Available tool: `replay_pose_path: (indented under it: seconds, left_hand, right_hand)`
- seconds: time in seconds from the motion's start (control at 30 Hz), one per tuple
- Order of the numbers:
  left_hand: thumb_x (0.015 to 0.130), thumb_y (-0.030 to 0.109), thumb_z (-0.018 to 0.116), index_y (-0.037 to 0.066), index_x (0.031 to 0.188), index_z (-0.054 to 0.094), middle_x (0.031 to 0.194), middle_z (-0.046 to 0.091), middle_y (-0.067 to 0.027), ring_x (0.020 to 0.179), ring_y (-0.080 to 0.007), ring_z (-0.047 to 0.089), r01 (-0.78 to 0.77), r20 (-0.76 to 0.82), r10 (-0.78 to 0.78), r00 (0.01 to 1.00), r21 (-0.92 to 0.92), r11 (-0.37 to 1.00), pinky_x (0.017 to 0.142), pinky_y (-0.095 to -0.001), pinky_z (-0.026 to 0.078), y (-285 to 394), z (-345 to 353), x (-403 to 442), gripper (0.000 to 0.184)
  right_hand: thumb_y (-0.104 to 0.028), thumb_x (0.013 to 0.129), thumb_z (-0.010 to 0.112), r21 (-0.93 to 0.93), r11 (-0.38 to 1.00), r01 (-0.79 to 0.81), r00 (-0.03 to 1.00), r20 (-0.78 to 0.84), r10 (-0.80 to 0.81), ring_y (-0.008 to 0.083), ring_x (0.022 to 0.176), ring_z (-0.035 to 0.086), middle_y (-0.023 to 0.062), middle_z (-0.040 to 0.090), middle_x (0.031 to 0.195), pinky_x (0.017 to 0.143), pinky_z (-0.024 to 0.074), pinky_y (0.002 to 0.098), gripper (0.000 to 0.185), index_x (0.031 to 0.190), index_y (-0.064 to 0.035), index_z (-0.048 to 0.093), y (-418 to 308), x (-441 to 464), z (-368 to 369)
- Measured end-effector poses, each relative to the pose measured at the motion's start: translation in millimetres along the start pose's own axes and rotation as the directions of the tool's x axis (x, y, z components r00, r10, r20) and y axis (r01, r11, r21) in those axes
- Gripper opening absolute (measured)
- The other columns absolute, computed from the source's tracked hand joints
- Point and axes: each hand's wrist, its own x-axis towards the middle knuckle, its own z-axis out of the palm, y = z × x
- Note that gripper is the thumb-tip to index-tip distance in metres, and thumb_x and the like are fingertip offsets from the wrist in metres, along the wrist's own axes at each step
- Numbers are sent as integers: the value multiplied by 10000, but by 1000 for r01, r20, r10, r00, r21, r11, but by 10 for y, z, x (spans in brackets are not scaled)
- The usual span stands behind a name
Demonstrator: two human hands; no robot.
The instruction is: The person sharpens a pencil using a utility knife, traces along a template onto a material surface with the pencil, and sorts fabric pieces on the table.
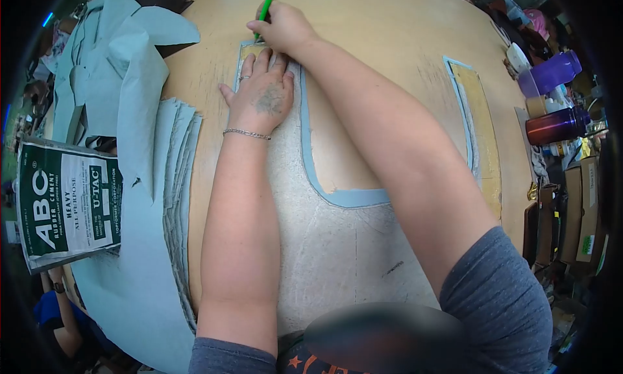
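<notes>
My left hand (265, 98) lies flat with its fingers spread, pressing on the narrow upper arm of a grey U-shaped pattern piece (337, 260). Just beyond its fingertips, my right hand (290, 29) pinches a green pencil (265, 9) with a dark upper end. The pencil's point meets the top edge of the piece, near a yellowish patch. Beneath the pattern is a light-blue sheet (355, 197), showing as a border round the inner curve. My forearms hide parts of both layers.
Stacked blue-grey sheets (152, 244) cover the table's left side. A rubber cement can (71, 202) stands there. Along the right edge are a purple cup (551, 74), a dark tumbler (555, 126) and boxes (579, 208). Another person's arm (67, 309) shows at lower left.
</notes>
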Motion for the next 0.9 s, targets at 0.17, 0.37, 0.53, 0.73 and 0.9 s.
replay_pose_path:
  seconds: [0.17, 0.37, 0.53, 0.73, 0.9]
  left_hand:
    - [890, 323, 317, 230, 1315, 315, 1400, 225, -7, 1295, -228, 180, -1, 1, 1, 1000, 14, 1000, 944, -661, 149, -41, 11, -3, 435]
    - [889, 326, 312, 240, 1313, 329, 1403, 225, 6, 1309, -250, 125, 42, 16, -42, 999, -12, 999, 963, -661, 72, 24, -38, -23, 432]
    - [882, 362, 324, 279, 1300, 347, 1405, 222, 18, 1313, -277, 93, 60, 23, -60, 998, -23, 998, 929, -700, 40, 2, -62, -43, 427]
    - [873, 368, 339, 281, 1295, 354, 1403, 224, 24, 1310, -283, 93, 48, 13, -47, 999, -36, 998, 921, -708, 41, -25, -39, -24, 431]
    - [878, 402, 319, 302, 1305, 329, 1410, 200, 44, 1314, -265, 93, 65, 35, -64, 997, -22, 998, 926, -703, 54, -46, -29, 0, 438]
  right_hand:
    - [-267, 772, 625, -86, 990, -111, 981, 150, 123, 172, 682, 606, 94, 617, 752, 632, 477, 306, 273, 841, -8, 571, 198, 37, -320]
    - [-167, 816, 589, 211, 974, -84, 991, -86, 104, 126, 646, 596, 75, 586, 715, 571, 487, 255, 202, 846, 17, 511, 451, -269, -540]
    - [-158, 821, 581, 241, 966, -94, 982, -139, 130, 132, 664, 597, 86, 598, 742, 614, 488, 255, 186, 862, 8, 507, 347, -445, -365]
    - [-137, 779, 594, -89, 990, 112, 981, -151, -124, 249, 648, 574, 110, 582, 729, 603, 458, 324, 140, 834, -39, 511, 75, -725, -399]
    - [-35, 672, 606, -102, 896, 431, 894, -84, -440, 292, 705, 544, 91, 562, 736, 627, 446, 371, 174, 790, -68, 482, -204, -1380, -491]
